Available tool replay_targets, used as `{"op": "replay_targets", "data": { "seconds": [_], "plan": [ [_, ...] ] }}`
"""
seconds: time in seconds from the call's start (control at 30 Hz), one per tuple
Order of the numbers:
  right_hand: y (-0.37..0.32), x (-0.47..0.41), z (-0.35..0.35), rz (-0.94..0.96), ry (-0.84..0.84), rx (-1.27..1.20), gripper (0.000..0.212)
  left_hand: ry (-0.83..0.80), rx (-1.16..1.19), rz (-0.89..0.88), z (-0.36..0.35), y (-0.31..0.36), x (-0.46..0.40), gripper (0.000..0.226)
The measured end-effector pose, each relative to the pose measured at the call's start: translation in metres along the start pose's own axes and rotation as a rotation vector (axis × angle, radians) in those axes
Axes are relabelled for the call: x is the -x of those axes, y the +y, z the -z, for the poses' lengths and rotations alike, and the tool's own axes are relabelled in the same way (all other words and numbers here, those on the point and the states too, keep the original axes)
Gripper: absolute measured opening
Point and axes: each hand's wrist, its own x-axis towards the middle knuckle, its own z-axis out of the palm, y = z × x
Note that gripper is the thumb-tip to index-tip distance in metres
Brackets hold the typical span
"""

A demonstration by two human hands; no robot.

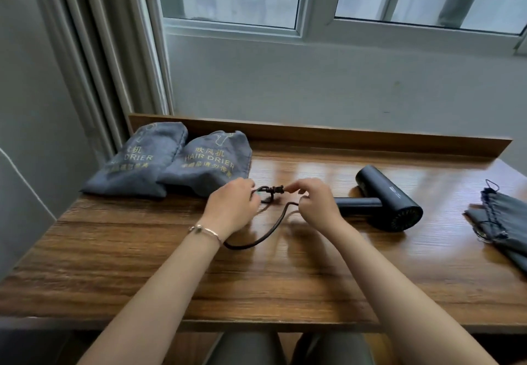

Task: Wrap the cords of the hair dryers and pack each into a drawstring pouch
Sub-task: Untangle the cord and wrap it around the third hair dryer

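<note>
Hair dryer (389,198), matte black, lies on its side on the wooden table (285,273), its barrel pointing away toward the window wall, its vented rear end facing the camera and its handle stretching left toward the right hand (316,203). A small pale mark sits on the barrel, too small to read. Its dark cord (258,237) runs from under the right hand in a loose loop that sags across the tabletop toward the left wrist, then rises into the left hand (232,206). Between the two hands the plug (274,189) is held up just above the table: the left hand's curled fingers grip the cord just behind it, and the right hand's thumb and forefinger pinch the plug's tip, its other fingers curled over the cord near the handle. So the dryer itself is just beside the right hand, untouched, while both hands hold its cord end. At the back left two filled grey pouches lean side by side, touching. The nearer pouch (212,162) reads "HAIR DRIER" in gold letters beneath Chinese characters, with another line of characters below; the far-left pouch (139,159) shows "DRIER", the rest being folded away. An empty pouch (502,222) with a dark drawstring lies flat at the right edge. A thin bracelet (206,230) circles the left wrist.
</note>
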Motion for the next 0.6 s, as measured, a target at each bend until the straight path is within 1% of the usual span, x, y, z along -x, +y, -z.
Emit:
{"op": "replay_targets", "data": {
  "seconds": [0.07, 0.1, 0.17, 0.23, 0.27, 0.33, 0.37, 0.43, 0.53, 0.6],
  "plan": [
    [-0.001, -0.012, 0.002, 0.070, 0.005, 0.070, 0.047, -0.064, -0.202, 0.017, -0.004, 0.011, -0.012, 0.024],
    [0.001, -0.020, 0.001, 0.089, -0.025, 0.119, 0.042, -0.085, -0.229, 0.038, -0.006, 0.012, -0.019, 0.021],
    [0.006, -0.034, -0.003, 0.077, -0.110, 0.187, 0.037, -0.068, -0.116, 0.077, -0.010, 0.010, -0.034, 0.017],
    [0.013, -0.047, -0.009, 0.017, -0.168, 0.095, 0.039, 0.077, 0.029, 0.000, -0.017, 0.006, -0.046, 0.021],
    [0.017, -0.052, -0.011, 0.002, -0.155, -0.015, 0.034, 0.178, 0.082, -0.062, -0.021, 0.004, -0.049, 0.025],
    [0.022, -0.056, -0.015, 0.004, -0.071, -0.252, 0.020, 0.334, 0.150, -0.180, -0.028, 0.000, -0.051, 0.030],
    [0.025, -0.056, -0.017, 0.010, -0.009, -0.325, 0.021, 0.376, 0.167, -0.219, -0.032, -0.001, -0.050, 0.030],
    [0.028, -0.053, -0.018, 0.034, 0.094, -0.375, 0.025, 0.433, 0.156, -0.253, -0.035, -0.002, -0.047, 0.030],
    [0.028, -0.047, -0.016, 0.114, 0.209, -0.396, 0.031, 0.453, 0.058, -0.260, -0.033, -0.005, -0.041, 0.023],
    [0.028, -0.041, -0.011, 0.172, 0.282, -0.388, 0.039, 0.374, 0.012, -0.300, -0.031, -0.007, -0.035, 0.025]
  ]
}}
